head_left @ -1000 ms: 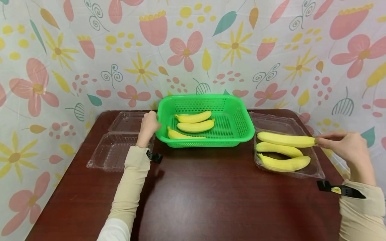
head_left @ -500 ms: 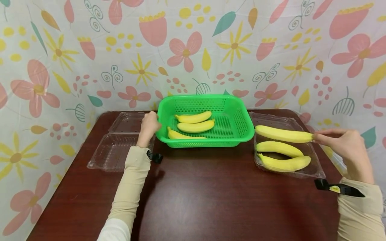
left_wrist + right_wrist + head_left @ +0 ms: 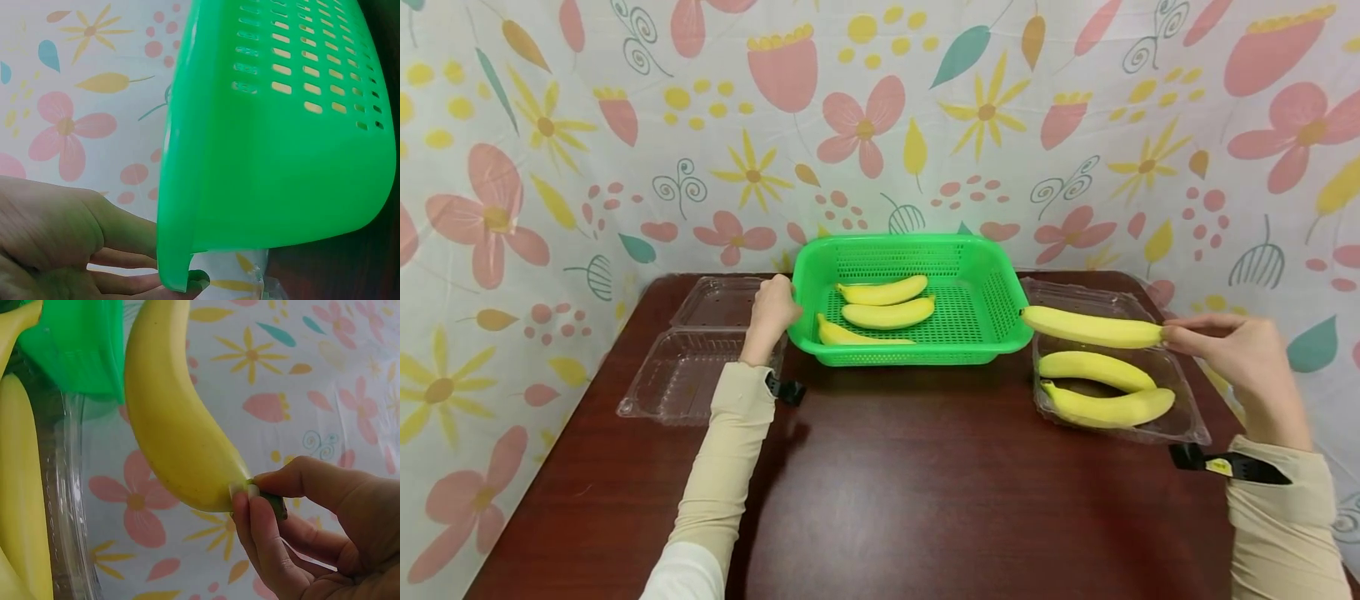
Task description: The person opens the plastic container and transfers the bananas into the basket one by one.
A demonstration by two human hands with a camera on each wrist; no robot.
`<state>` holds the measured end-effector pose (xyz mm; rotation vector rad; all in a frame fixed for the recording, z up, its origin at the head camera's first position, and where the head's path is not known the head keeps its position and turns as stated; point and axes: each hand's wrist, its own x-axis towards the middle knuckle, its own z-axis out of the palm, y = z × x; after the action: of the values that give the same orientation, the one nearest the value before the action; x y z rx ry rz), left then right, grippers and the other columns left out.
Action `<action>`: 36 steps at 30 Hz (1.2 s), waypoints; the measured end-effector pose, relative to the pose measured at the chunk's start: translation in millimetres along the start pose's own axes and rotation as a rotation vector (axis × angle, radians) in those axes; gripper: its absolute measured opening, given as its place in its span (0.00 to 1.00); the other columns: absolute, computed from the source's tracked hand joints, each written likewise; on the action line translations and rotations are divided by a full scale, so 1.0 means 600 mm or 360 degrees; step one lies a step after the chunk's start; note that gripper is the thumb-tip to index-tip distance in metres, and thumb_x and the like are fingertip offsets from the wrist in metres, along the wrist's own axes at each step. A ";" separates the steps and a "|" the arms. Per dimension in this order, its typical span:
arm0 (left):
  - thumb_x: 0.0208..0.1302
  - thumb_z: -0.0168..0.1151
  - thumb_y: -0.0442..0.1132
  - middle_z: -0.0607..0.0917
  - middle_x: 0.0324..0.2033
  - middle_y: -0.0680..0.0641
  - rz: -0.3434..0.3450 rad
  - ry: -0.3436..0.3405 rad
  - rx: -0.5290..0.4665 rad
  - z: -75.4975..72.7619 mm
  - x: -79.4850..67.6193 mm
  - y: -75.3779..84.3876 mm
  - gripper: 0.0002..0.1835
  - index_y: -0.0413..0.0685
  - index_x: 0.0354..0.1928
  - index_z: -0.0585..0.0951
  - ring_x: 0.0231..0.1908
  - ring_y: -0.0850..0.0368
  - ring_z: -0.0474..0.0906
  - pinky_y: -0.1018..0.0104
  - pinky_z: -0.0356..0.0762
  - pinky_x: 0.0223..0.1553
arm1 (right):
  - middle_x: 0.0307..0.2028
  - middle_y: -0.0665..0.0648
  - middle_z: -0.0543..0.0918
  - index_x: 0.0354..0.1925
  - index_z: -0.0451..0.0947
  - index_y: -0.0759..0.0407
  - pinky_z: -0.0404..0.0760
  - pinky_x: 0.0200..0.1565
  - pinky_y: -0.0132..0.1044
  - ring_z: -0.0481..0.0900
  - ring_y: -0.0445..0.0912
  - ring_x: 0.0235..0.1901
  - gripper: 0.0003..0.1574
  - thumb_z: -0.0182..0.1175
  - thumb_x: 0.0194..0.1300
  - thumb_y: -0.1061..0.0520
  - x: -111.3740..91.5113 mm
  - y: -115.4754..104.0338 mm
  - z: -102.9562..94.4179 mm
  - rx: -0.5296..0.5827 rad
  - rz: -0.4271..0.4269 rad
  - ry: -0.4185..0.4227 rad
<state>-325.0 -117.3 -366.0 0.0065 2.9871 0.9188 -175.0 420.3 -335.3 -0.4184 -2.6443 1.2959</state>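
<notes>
1. The person's right hand is pinching a long, curved yellow banana by its green stem, thumb against fingertips, to the right of the green perforated plastic basket
2. That banana is hanging roughly level, its dark-tipped far end pointing at the basket's right rim; whether tip and rim are touching, I cannot tell
3. The left hand is gripping the basket's left rim, with fingers hooking beneath its lip
4. Three smaller-looking yellow bananas are lying inside the basket, mostly towards its left side
5. Two more curved yellow bananas are resting to the basket's right, in a clear plastic clamshell box; a second clear plastic clamshell box is standing open to the basket's left, and all of this is sitting on a dark reddish-brown wooden table
6. Because the pinch is bearing the whole fruit from one end, the stem could be twisting or slipping, likely letting the heavy far end droop
7. With its tip pointing so close to the basket's rim, the banana could be catching there if carried too low, perhaps jolting the basket or knocking the fruit loose
</notes>
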 end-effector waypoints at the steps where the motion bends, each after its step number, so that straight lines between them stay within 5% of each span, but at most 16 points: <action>1: 0.60 0.53 0.24 0.45 0.18 0.54 0.0001 -0.0004 0.0001 -0.001 0.000 0.000 0.26 0.53 0.19 0.49 0.18 0.60 0.42 0.67 0.49 0.19 | 0.27 0.24 0.81 0.42 0.88 0.49 0.65 0.38 0.20 0.71 0.23 0.38 0.17 0.69 0.57 0.44 0.000 -0.002 0.002 0.0022 -0.0021 0.0005; 16: 0.59 0.52 0.24 0.46 0.17 0.54 -0.0039 -0.0051 0.0040 -0.004 0.004 0.004 0.25 0.53 0.18 0.50 0.18 0.59 0.42 0.66 0.49 0.19 | 0.22 0.25 0.81 0.36 0.89 0.53 0.71 0.28 0.23 0.74 0.29 0.29 0.14 0.71 0.55 0.46 0.004 -0.024 0.033 0.0030 -0.0118 0.0194; 27: 0.59 0.53 0.25 0.48 0.15 0.53 0.0002 -0.0011 0.0096 0.000 0.001 0.004 0.24 0.51 0.16 0.52 0.18 0.59 0.47 0.66 0.52 0.20 | 0.26 0.26 0.80 0.44 0.86 0.53 0.60 0.20 0.40 0.62 0.40 0.23 0.24 0.68 0.56 0.40 -0.003 -0.042 0.047 0.0025 -0.0076 0.0145; 36: 0.60 0.55 0.27 0.51 0.15 0.53 -0.0014 -0.0034 0.0116 -0.004 0.003 0.005 0.23 0.51 0.16 0.55 0.17 0.58 0.53 0.65 0.58 0.20 | 0.33 0.25 0.80 0.47 0.85 0.56 0.58 0.21 0.40 0.63 0.38 0.25 0.27 0.68 0.56 0.40 0.001 -0.050 0.059 0.0022 -0.0128 0.0103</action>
<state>-327.0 -116.1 -362.2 0.0039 2.9965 0.8029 -190.2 376.5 -333.0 -0.3421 -2.5694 1.2544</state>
